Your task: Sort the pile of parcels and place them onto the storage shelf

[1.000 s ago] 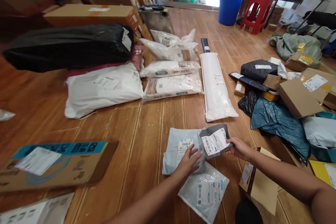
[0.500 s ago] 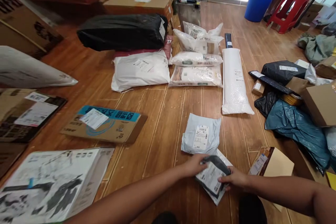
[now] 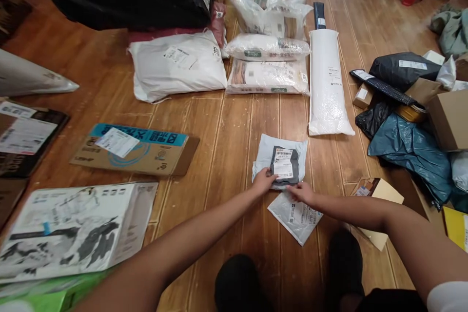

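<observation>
A small dark grey mailer packet [image 3: 298, 158] with a white label lies over a larger light grey mailer bag [image 3: 263, 148] on the floor. My left hand [image 3: 263, 181] pinches the dark packet's lower left corner, thumb on top. My right hand [image 3: 303, 193] has its fingers drawn together at the lower edge of the two packets; what its fingertips grip, if anything, I cannot make out. Just below it a white printed mailer bag [image 3: 298, 217] lies slanted on the floor, its top partly under my right hand.
Ahead lie clear-wrapped packages [image 3: 268, 78], a long bubble-wrapped parcel [image 3: 331, 87] and a white sack [image 3: 179, 66]. To the left are a flat blue-and-brown box [image 3: 146, 156] and a cow-print box [image 3: 66, 234]. A parcel heap with a teal bag [image 3: 405, 156] stands right.
Both hands have moved forward with the dark packet, which now lies on the light grey bag. The white printed bag beneath is now uncovered. The view has tilted downward.
</observation>
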A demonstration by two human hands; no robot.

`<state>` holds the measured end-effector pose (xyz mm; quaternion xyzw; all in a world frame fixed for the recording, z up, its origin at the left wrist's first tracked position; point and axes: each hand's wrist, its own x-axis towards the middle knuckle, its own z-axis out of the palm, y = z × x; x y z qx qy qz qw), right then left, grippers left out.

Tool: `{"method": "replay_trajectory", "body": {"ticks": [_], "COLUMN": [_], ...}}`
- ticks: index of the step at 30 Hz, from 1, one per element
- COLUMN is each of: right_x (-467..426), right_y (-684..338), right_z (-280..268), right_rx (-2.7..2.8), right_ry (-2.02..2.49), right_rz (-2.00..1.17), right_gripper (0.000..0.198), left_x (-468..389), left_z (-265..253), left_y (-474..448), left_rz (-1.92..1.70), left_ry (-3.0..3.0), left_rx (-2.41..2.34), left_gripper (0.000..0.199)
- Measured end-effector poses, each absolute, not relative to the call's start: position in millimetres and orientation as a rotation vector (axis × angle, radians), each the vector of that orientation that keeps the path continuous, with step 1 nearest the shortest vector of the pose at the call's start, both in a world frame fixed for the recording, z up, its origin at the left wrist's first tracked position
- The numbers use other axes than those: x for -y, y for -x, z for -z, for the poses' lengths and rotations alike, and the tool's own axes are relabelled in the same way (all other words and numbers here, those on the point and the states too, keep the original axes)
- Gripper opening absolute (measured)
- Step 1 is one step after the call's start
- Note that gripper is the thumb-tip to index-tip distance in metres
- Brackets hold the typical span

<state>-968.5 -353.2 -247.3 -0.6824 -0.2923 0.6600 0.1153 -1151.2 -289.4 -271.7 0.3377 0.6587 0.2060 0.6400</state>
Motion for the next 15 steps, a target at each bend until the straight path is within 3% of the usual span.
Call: {"method": "replay_trajectory", "body": {"ticks": [2, 4, 7, 9, 15], "right_x": [364, 377, 396, 406, 410], "right_y": [945, 923, 906, 906, 918], "right_z": [249, 249, 244, 241, 225], "right_rx": [1.207, 1.542, 1.893, 1.983, 2.088], "right_ry": [2.308, 2.562, 2.675, 2.587, 2.183], "right_rz": [-1.552, -1.256, -1.283, -1.44, -1.942], "right_gripper": [0.024, 0.05, 0.082, 0.078, 0.04], "left_x": [278, 272, 271, 272, 273], "left_z": [278, 283, 289, 290, 260], "left_y": [1161, 1172, 1182, 1182, 1186], "left_rz": [-0.493, -0.491, -0.458, -0.438, -0.385], "left_ry": [-0.833, -0.879, -0.918, -0.928, -0.943], "left_rx": [-1.546, -1.558, -1.549, -1.54, -1.368], "left_gripper": [0.032, 0.029, 0.029, 0.031, 0.035]}}
